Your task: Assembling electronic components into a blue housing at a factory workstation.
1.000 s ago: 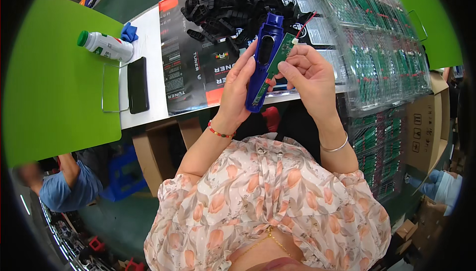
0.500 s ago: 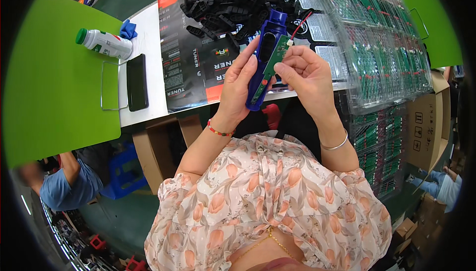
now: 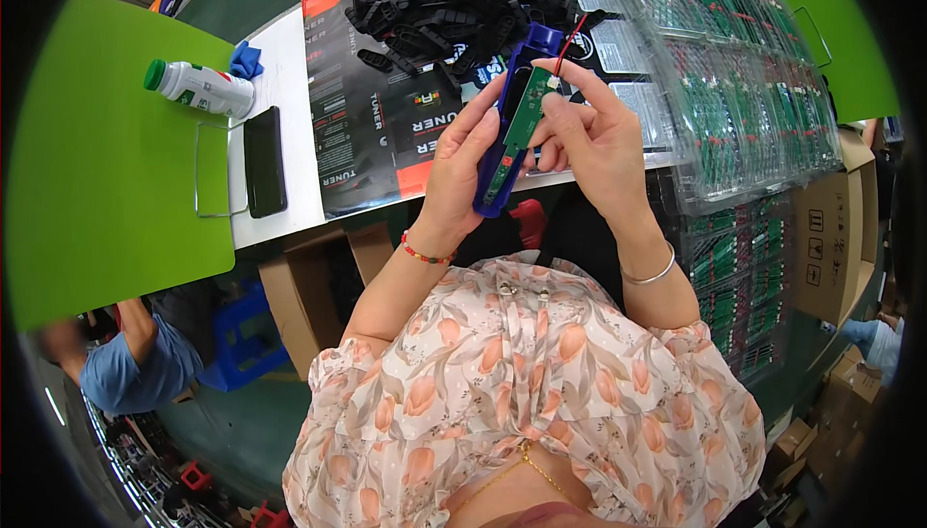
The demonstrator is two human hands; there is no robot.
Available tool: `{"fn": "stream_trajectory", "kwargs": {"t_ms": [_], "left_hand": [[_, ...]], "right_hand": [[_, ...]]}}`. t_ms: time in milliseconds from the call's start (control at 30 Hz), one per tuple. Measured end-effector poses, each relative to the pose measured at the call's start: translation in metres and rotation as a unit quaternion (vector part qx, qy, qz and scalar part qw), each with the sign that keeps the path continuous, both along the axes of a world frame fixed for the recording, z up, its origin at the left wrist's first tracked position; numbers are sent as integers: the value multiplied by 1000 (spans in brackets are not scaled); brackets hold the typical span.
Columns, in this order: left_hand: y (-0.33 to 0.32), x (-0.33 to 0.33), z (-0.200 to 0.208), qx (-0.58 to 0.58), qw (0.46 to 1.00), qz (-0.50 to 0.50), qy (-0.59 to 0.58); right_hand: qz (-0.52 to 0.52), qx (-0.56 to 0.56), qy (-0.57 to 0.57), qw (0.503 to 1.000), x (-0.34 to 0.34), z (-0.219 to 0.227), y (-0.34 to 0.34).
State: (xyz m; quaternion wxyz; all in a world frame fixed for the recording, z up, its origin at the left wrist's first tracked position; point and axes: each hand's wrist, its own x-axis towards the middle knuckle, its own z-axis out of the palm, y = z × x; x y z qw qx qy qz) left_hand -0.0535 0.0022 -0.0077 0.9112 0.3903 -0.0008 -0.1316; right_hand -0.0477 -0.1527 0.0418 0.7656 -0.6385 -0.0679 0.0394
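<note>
My left hand (image 3: pixel 462 163) is closed round a long blue plastic housing (image 3: pixel 490 202), held tilted above the table's front edge. A narrow green circuit board (image 3: pixel 524 121) lies along the housing's open face, its lower end inside the shell. My right hand (image 3: pixel 597 137) grips the board's upper part, thumb on its face and index finger at its top end. A red wire (image 3: pixel 570 43) rises from the white connector (image 3: pixel 553 83) there. Beyond the housing, black plastic parts (image 3: pixel 439 12) lie heaped on the printed mat (image 3: pixel 352 132).
Clear plastic trays (image 3: pixel 710 190) packed with green boards stand at the right. On the left are a phone (image 3: pixel 266 161), a white bottle (image 3: pixel 208 90), a blue crumpled piece (image 3: pixel 245 60) and a green panel (image 3: pixel 106 180). A cardboard box (image 3: pixel 307 301) sits below the table; another person (image 3: pixel 135 364) is at lower left.
My right thumb and index finger have shifted up to the board's connector end. The board lies more over the housing's opening, and the red wire stands more upright.
</note>
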Motion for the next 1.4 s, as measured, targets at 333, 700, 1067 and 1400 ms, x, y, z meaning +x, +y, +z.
{"fn": "stream_trajectory", "kwargs": {"t_ms": [333, 700, 1067, 1400], "left_hand": [[2, -2, 3, -63, 997, -53, -4], [4, 0, 0, -35, 998, -48, -1], [2, 2, -1, -51, 997, -60, 9], [3, 4, -2, 14, 1000, -21, 9]], "right_hand": [[-19, -73, -68, 995, 10, -8, -6], [-35, -31, -44, 998, 8, -12, -5], [-65, -54, -68, 994, 11, -8, -5], [-43, -96, -81, 991, 16, -3, -9]]}}
